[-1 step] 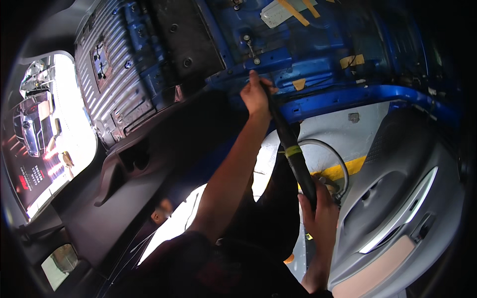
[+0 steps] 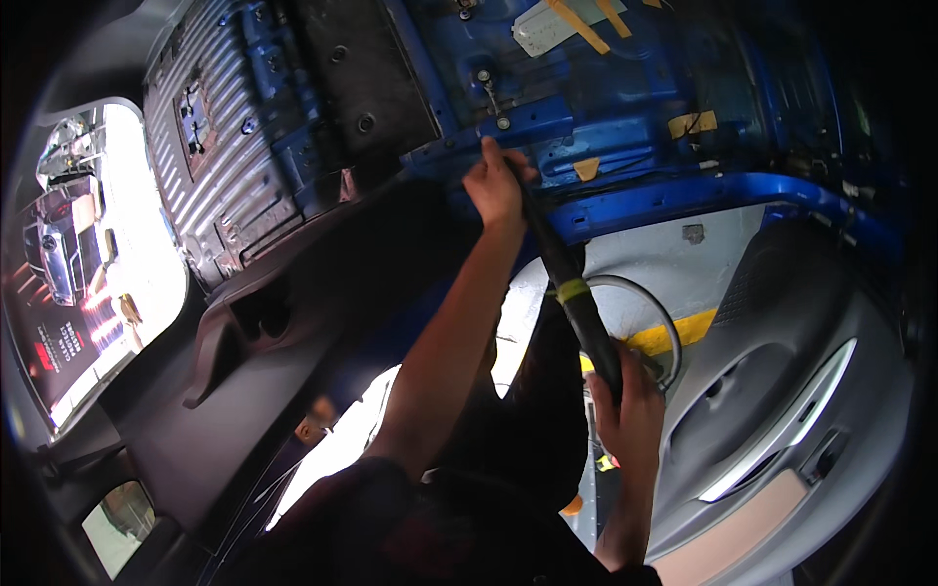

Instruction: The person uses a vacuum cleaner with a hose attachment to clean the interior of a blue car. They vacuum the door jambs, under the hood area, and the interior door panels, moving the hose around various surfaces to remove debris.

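A long black vacuum wand (image 2: 586, 327) with a yellow-green band slants across the middle of the view. At its upper end my left hand (image 2: 495, 193) is closed round the tube, close to the bare blue car floor (image 2: 625, 142). Its thumb points up beside a blue bracket with bolts (image 2: 528, 117). Lower down, my right hand (image 2: 630, 405) is wrapped round the wand's thick lower end. A grey hose (image 2: 664, 317) curves behind the wand toward my right hand. The wand's tip is hidden by my left hand and shadow.
A blue door sill (image 2: 674, 190) runs below the floor. On the right stands a grey door panel (image 2: 752, 391). Dark trim (image 2: 234, 381) and ribbed metal (image 2: 230, 146) lie to the left. Tape pieces (image 2: 694, 124) and a pale plate (image 2: 552, 27) are on the floor.
My left hand has shifted slightly left with the wand's upper end. My right hand keeps its hold, and the whole view has moved a little.
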Demonstrator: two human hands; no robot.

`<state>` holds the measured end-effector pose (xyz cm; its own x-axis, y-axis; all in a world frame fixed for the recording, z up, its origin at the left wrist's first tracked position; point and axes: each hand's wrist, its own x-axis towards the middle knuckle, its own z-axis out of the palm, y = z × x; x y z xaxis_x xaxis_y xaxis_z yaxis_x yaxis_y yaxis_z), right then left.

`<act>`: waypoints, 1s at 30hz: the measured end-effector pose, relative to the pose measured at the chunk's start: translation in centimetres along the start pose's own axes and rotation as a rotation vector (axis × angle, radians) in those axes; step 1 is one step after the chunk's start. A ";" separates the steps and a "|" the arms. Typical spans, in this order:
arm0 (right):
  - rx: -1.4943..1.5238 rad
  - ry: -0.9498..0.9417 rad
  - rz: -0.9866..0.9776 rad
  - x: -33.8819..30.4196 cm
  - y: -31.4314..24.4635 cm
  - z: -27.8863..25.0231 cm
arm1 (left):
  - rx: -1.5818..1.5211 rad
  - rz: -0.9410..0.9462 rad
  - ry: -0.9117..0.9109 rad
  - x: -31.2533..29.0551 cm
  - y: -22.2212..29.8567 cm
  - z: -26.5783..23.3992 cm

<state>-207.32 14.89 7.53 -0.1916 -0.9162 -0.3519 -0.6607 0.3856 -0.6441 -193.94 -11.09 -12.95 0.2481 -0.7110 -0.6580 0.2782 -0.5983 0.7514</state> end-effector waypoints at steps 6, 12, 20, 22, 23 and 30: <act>0.167 -0.043 0.182 14.5 3.7 -2.1 | 0.659 0.758 0.094 8.7 0.0 -1.5; 0.086 -0.191 0.161 28.2 2.1 -3.3 | 0.944 0.792 0.171 14.0 0.9 -3.2; 0.049 -0.133 0.204 29.2 -0.3 0.3 | 1.013 0.902 0.179 17.5 1.9 -2.3; 0.074 -0.115 0.199 29.1 0.1 -0.1 | 1.030 0.985 0.149 18.5 2.2 -1.7; 0.081 -0.139 0.186 29.4 0.2 -0.2 | 1.047 1.028 0.123 19.3 2.4 -1.4; 0.175 -0.267 0.218 33.3 -1.3 0.4 | 1.128 1.072 0.215 23.7 3.4 -0.9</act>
<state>-212.55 -16.05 -3.63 -0.1033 -0.7589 -0.6430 -0.4870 0.6022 -0.6326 -186.25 -29.61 -26.05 0.0178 -0.9641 0.2650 -0.8927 0.1040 0.4384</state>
